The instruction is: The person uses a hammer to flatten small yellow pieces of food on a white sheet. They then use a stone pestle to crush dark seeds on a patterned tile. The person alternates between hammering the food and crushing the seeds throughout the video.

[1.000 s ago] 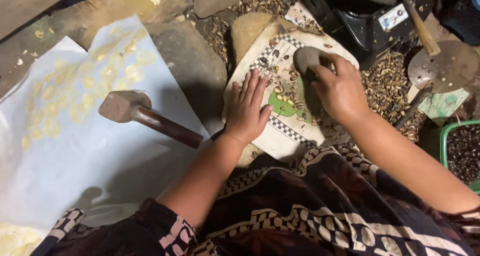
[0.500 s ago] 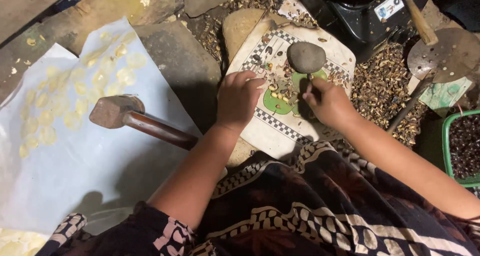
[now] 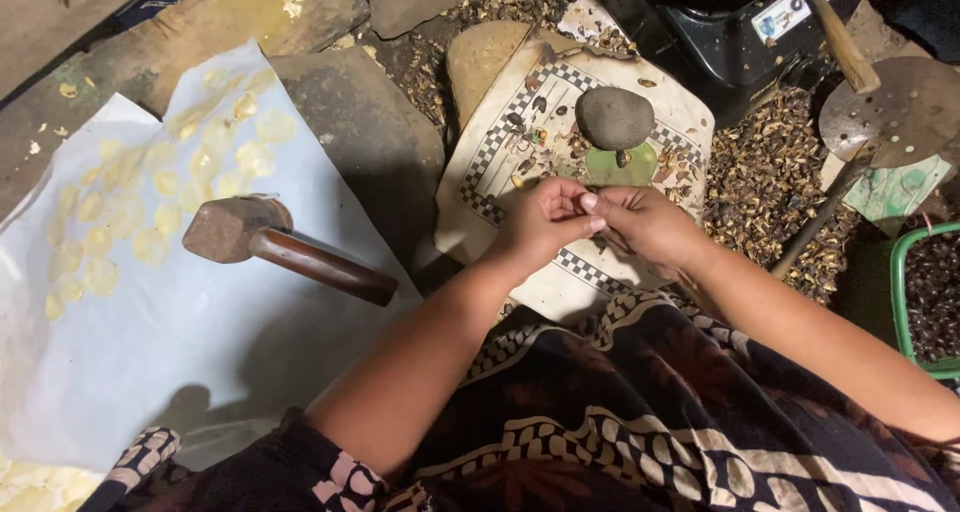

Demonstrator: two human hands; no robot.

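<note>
Light: dim overall, warm, thrown from above | Brightest: white sheet [image 3: 150, 302] at left, no glare | Shadows: soft, cast near and right of mallet [image 3: 285, 247] and arms | Far right corners nearly black | Focus: sharp centrally, slight edge softness

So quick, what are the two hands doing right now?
Left hand: fingers curled, pinching something small; what it is cannot be told.
Right hand: fingertips pressed against the left's, on that same hidden bit.

Stone [image 3: 614, 118] on mat [image 3: 500, 142]; mallet [image 3: 285, 247] on sheet [image 3: 150, 352] left; basket [image 3: 925, 297] right
</note>
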